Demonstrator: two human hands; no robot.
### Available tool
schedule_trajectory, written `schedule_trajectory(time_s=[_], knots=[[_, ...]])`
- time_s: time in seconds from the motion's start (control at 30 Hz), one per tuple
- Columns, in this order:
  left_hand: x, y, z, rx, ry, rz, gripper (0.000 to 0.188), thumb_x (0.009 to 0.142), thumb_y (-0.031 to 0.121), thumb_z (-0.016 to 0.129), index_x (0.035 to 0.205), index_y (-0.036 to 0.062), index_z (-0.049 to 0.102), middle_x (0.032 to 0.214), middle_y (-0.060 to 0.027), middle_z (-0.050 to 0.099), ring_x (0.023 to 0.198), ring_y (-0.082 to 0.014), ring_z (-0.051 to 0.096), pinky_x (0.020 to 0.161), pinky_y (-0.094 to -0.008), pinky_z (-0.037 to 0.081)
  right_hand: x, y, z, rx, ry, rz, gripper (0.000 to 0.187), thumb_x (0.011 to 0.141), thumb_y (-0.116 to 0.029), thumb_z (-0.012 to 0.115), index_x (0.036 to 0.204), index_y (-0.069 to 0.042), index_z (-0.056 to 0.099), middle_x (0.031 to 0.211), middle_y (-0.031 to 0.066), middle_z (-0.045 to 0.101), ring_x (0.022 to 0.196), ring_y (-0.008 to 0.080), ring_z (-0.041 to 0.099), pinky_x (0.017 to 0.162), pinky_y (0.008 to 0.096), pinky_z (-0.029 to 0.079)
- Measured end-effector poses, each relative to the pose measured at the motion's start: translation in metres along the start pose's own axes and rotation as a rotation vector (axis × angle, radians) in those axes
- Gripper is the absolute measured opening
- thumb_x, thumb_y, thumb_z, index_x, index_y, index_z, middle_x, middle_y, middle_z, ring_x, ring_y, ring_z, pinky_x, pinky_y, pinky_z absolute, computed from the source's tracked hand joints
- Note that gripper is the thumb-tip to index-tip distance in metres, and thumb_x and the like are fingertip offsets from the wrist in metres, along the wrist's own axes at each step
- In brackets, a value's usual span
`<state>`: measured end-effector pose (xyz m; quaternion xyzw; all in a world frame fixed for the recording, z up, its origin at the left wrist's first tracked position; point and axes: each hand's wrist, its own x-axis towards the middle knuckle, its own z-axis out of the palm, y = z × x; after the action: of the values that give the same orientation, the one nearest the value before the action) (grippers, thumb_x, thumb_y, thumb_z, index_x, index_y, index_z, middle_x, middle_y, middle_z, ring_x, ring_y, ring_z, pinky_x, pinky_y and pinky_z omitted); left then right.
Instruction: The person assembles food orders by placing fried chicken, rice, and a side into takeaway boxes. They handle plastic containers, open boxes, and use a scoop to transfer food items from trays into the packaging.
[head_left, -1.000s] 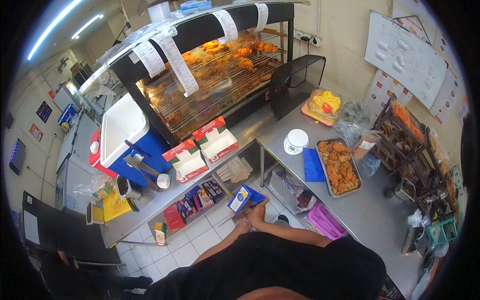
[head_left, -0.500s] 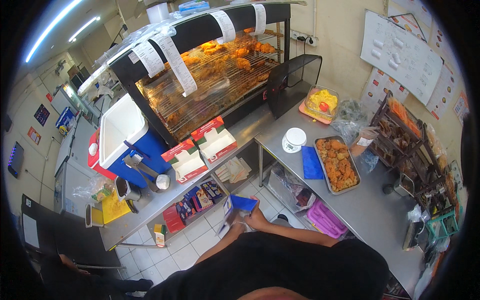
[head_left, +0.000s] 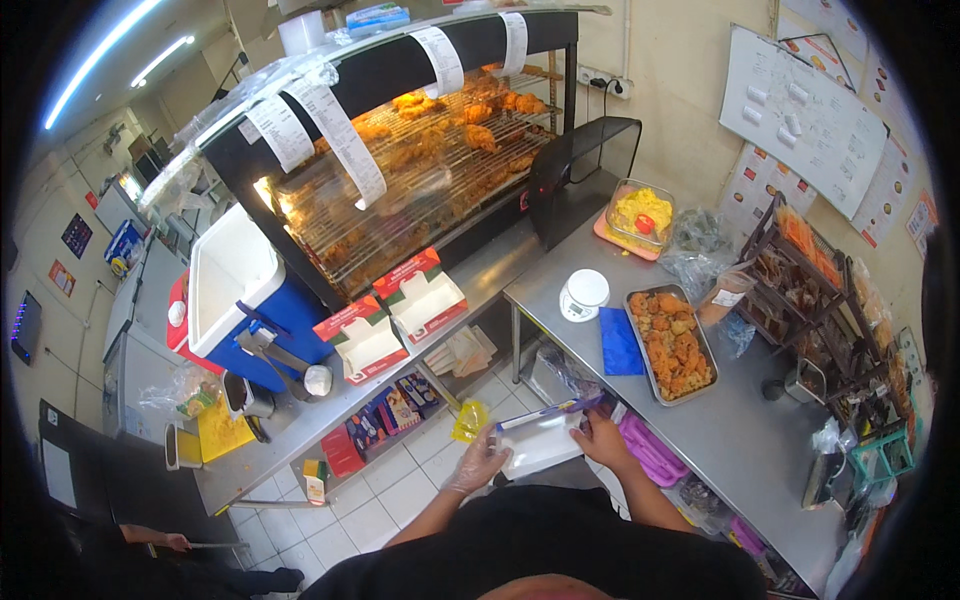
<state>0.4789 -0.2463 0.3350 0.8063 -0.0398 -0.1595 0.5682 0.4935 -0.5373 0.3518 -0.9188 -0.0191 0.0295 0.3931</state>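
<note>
Low in front of me, above the tiled floor, I hold a paper carton with a white inside and a blue-purple edge. At its left end my left hand, in a clear plastic glove, grips the side. My right hand, which looks bare, closes round the right end near the blue edge. Two red, green and white cartons, the left carton and the right carton, stand open-topped on the left counter. Beneath them, flat folded cartons lie on a shelf.
A lit cabinet of fried chicken stands behind the left counter, beside a blue cooler box. On the right steel table are a chicken tray, white scale and blue sheet. Another person's hand shows lower left.
The carton has come round and opened out, its white inside now facing up. My hands have spread apart to its two ends. A yellow wrapper now shows beyond my left hand.
</note>
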Motion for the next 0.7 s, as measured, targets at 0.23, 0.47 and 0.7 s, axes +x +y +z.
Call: schedule_trajectory(time_s=[0.23,0.47,0.7], knots=[[0.029,0.065,0.002,0.266,-0.221,0.074,0.067,0.092,0.026,0.063,0.145,0.0006,0.032,0.141,-0.0248,0.045,0.126,-0.0308,0.051,0.102,-0.038,0.043,-0.024,0.008,-0.066,0.085,0.156,0.093,0.026,0.092,-0.024,0.059,0.09,0.002,0.065,0.07,0.0149,0.064,0.061,0.0231,0.061,0.057,0.039,0.044],[0.103,0.134,0.053,0.003,-0.658,0.169,0.06,0.095,0.017,0.058,0.148,0.009,0.033,0.146,-0.0132,0.043,0.134,-0.0221,0.04,0.112,-0.0353,0.032,-0.068,0.089,-0.155,0.632,-0.026,0.381,0.049,0.088,-0.003,0.054,0.137,-0.009,0.053,0.093,0.004,0.069,0.068,0.0108,0.059,0.059,0.0255,0.049],[0.158,0.158,0.162,-0.158,-0.982,0.14,0.061,0.094,0.019,0.06,0.148,0.0094,0.033,0.137,-0.01,0.048,0.123,-0.0219,0.047,0.102,-0.0349,0.043,-0.126,0.117,-0.223,1.0,0.064,0.532,0.053,0.09,-0.004,0.053,0.143,-0.011,0.046,0.115,0.008,0.065,0.079,0.0152,0.064,0.072,0.0272,0.056]])
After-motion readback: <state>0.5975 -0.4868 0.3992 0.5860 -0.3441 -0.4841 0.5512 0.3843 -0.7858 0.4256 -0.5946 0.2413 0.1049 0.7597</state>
